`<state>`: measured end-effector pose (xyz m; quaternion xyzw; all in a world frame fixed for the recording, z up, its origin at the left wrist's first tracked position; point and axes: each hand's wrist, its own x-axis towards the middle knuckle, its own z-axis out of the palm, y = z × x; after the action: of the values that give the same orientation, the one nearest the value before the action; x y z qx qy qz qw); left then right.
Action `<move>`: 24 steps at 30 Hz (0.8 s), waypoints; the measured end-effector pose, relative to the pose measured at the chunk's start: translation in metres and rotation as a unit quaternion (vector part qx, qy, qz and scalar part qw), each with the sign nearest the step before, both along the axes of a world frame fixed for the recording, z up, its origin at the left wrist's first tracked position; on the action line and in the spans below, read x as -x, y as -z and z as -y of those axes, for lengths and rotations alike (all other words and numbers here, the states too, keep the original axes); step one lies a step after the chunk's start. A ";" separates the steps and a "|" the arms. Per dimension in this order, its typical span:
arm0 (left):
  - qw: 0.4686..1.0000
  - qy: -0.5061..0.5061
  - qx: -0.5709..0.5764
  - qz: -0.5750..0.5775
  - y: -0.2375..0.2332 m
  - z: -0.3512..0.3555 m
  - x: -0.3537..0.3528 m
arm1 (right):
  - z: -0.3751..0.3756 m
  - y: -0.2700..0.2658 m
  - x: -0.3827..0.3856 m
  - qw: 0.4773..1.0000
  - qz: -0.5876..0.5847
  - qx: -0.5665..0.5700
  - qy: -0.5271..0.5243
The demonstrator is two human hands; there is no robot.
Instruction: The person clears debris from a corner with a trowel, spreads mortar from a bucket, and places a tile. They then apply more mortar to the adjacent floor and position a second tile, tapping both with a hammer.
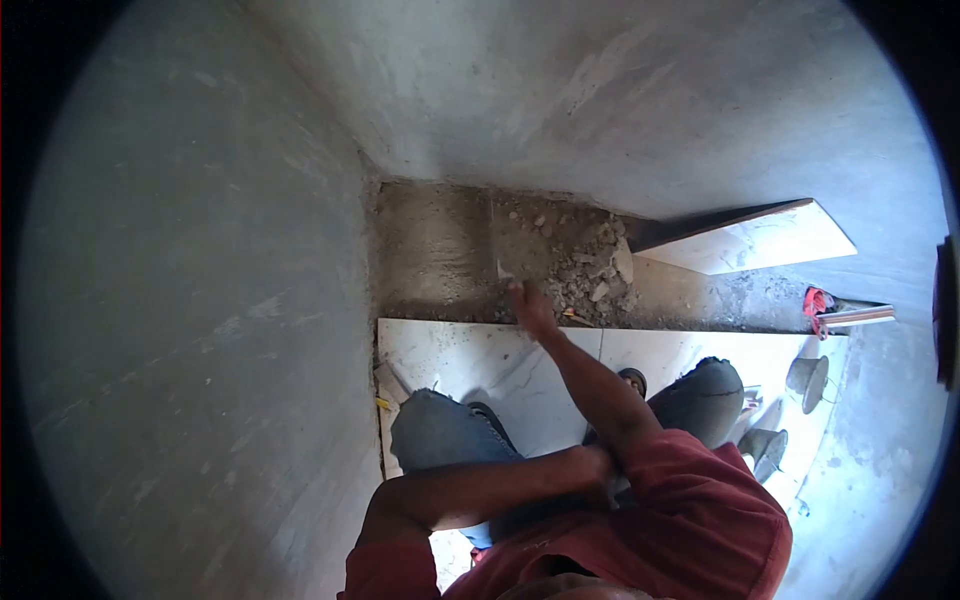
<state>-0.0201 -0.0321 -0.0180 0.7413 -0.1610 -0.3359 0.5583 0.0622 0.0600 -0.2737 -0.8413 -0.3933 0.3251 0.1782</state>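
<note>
My right hand (535, 308) reaches forward over the strip of bare dirt floor, just past the edge of the laid white marble-look tiles (540, 395). Its fingers look closed; a small pale shape and a thin line in the dirt lie right at the fingertips, and I cannot tell what is held. To the left of that line the dirt bed (432, 240) is smoother; to the right lies a heap of rubble (590, 275). My left hand (597, 468) is folded across my body by my right upper arm, its fingers mostly hidden.
A loose tile (765, 240) leans at the back wall on the right. A pink-red item (817, 305) lies beside tile strips (855, 316). Two grey round containers (808, 380) (765, 448) stand on the right. Grey plastered walls close in the left and back. A small yellow object (383, 404) lies by the left wall.
</note>
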 end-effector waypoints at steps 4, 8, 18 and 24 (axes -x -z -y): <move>0.992 -0.025 -0.034 0.123 -0.018 -0.018 -0.007 | 0.031 -0.019 -0.071 0.993 0.029 0.079 0.077; 0.995 -0.018 0.067 0.074 -0.004 -0.009 -0.020 | 0.067 -0.023 -0.124 0.986 0.037 0.123 0.103; 0.994 0.005 -0.052 0.091 -0.024 0.003 -0.050 | 0.007 -0.154 -0.185 0.922 0.060 0.234 -0.302; 0.991 -0.063 -0.122 -0.001 -0.023 -0.015 -0.040 | 0.029 -0.079 -0.140 0.899 -0.098 0.101 -0.414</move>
<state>0.0199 -0.0170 0.0047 0.8121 -0.0713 -0.3180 0.4840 0.2025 0.0308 -0.1947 -0.5798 -0.6516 0.4886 -0.0210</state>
